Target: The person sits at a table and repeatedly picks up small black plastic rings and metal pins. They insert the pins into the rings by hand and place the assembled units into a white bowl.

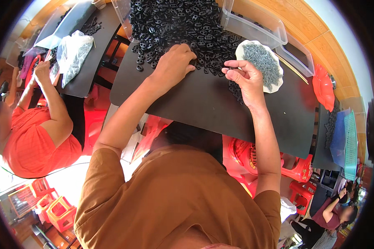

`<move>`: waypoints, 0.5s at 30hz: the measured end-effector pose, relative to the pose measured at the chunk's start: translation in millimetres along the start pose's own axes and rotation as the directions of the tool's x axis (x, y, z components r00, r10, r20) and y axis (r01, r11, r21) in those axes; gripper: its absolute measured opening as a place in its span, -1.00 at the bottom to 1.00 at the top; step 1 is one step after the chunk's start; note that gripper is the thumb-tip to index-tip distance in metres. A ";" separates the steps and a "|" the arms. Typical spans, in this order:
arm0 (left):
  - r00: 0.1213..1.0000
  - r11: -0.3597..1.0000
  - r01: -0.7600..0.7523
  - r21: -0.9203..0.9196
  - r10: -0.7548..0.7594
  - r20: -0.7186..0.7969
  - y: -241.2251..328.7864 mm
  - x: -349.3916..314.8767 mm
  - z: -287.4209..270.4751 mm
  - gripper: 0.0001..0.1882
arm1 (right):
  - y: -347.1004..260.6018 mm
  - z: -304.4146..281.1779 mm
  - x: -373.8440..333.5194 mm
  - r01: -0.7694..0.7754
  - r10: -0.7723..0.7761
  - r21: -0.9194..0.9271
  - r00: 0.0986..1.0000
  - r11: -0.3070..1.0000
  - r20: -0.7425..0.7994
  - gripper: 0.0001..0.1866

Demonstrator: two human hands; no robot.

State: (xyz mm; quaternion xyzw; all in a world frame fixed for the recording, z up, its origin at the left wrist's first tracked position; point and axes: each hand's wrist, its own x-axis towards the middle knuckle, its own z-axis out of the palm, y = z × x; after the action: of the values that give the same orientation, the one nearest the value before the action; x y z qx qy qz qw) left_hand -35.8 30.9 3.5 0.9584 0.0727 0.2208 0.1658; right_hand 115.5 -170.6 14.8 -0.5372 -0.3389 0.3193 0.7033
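Black and tiny, a piece point(231, 68) sat pinched between the thumb and forefinger of the right hand point(247, 79), the other fingers curled loosely behind. The left hand point(174, 62) rested at the near edge of a wide heap of black oval pieces point(174, 25), many of them with two holes; its fingers were bent and its thumb stood slightly apart, though whether they gripped anything could not be told. Just beside the right hand stood a white, wavy-rimmed plate point(274, 89) piled with small grey pieces point(259, 62). Heap and plate lay on a dark tabletop point(195, 103). Behind the plate was a clear plastic box point(274, 38), and near the table's right end a red dish point(323, 87). Farther left, a person in a red shirt point(41, 141) sat at another dark table point(77, 85).
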 end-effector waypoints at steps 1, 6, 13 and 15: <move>1.000 1.000 0.002 -0.005 -0.002 0.011 -3.1 1.3 1.1 -0.73 | 1.2 -1.0 -0.5 -0.009 0.009 -0.004 1.000 1.000 0.004 -0.85; 0.998 0.998 0.028 -0.061 -0.024 0.065 -7.3 6.0 1.3 -0.75 | 4.2 -0.8 0.7 0.027 -0.026 -0.012 0.999 1.000 0.027 -0.87; 0.997 0.983 -0.032 -0.181 0.043 0.058 -5.2 11.8 2.6 -0.84 | 4.6 9.1 -6.8 -0.015 0.010 -0.253 1.000 0.967 -0.019 -0.90; 0.996 0.945 0.070 -0.319 -0.046 0.083 -4.3 12.8 1.0 -0.86 | 4.2 11.9 -8.2 -0.056 0.054 -0.251 0.998 0.966 -0.017 -0.90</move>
State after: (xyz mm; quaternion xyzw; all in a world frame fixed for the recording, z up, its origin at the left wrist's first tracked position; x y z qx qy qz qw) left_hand -24.3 37.3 6.3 0.9234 0.0576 0.1890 0.3290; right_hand 100.8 -169.9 12.0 -0.6329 -0.3582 0.2904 0.6220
